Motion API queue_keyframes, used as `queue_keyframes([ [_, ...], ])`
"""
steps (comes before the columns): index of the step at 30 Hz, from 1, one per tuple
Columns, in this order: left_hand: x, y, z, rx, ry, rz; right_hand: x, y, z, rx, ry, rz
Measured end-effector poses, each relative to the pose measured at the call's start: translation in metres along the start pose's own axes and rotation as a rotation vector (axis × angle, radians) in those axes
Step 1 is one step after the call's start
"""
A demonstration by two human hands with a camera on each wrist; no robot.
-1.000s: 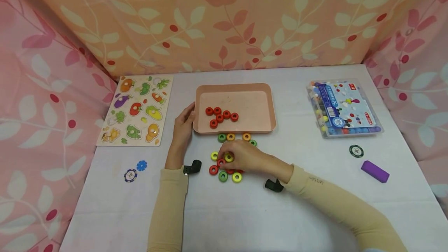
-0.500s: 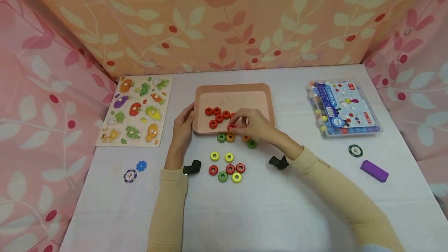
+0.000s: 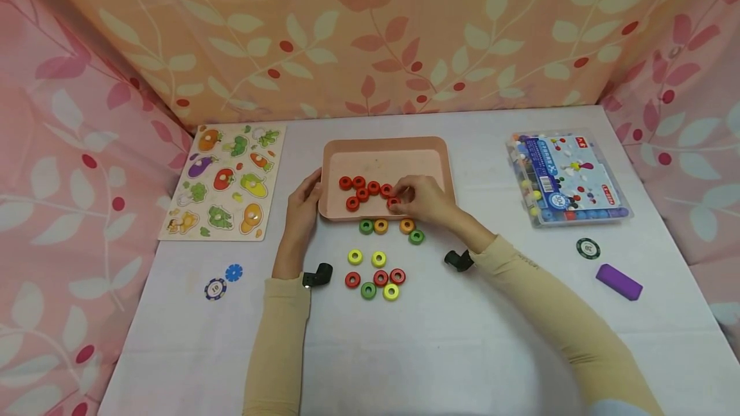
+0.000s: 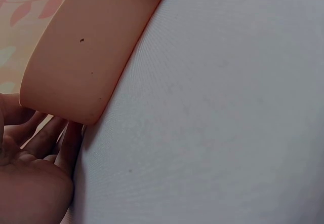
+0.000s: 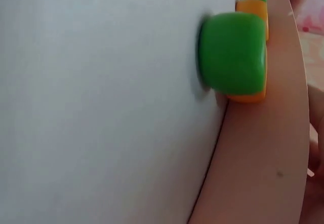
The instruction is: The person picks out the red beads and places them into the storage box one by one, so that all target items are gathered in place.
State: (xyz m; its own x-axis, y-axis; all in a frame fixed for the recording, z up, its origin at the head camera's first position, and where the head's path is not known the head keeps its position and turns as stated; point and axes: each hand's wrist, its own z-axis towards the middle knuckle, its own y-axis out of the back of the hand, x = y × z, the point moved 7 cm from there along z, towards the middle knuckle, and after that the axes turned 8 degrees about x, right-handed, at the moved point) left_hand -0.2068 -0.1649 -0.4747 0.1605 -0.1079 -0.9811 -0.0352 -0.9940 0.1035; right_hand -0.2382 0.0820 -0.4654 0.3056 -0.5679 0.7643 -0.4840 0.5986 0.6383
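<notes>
In the head view, my right hand [image 3: 424, 201] is over the front right part of the pink tray [image 3: 405, 162]. Its thumb and fingertips pinch a red ring [image 3: 393, 203] low inside the tray, partly covered by the fingers. Several more red rings [image 3: 362, 196] lie in the tray to the left. My left hand [image 3: 302, 210] rests against the tray's left end, fingers relaxed; the left wrist view has these fingers [image 4: 48, 135] touching the end wall. Green and orange rings [image 3: 380, 226] line the tray's front edge. Nearer lie red, yellow and green rings [image 3: 380, 278].
A vegetable puzzle board [image 3: 222, 185] lies at the left, with two chips [image 3: 216, 289] in front of it. To the right are a clear box of coloured pieces [image 3: 569, 178], a dark chip [image 3: 588, 248] and a purple block [image 3: 618, 282]. Patterned curtains enclose the table's back and sides.
My right hand has carried a red ring from the loose group on the table up into the tray, then slightly right. My left hand has stayed at the tray's left end.
</notes>
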Motion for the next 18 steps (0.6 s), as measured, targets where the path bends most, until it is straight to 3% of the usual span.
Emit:
queue_keyframes([
  [8, 0.000, 0.000, -0.001, -0.006, 0.017, 0.011, 0.000, -0.003, 0.006, -0.079, 0.003, 0.054],
  [18, 0.009, 0.002, 0.005, -0.007, 0.018, 0.006, 0.013, -0.004, 0.002, -0.092, 0.034, 0.118],
])
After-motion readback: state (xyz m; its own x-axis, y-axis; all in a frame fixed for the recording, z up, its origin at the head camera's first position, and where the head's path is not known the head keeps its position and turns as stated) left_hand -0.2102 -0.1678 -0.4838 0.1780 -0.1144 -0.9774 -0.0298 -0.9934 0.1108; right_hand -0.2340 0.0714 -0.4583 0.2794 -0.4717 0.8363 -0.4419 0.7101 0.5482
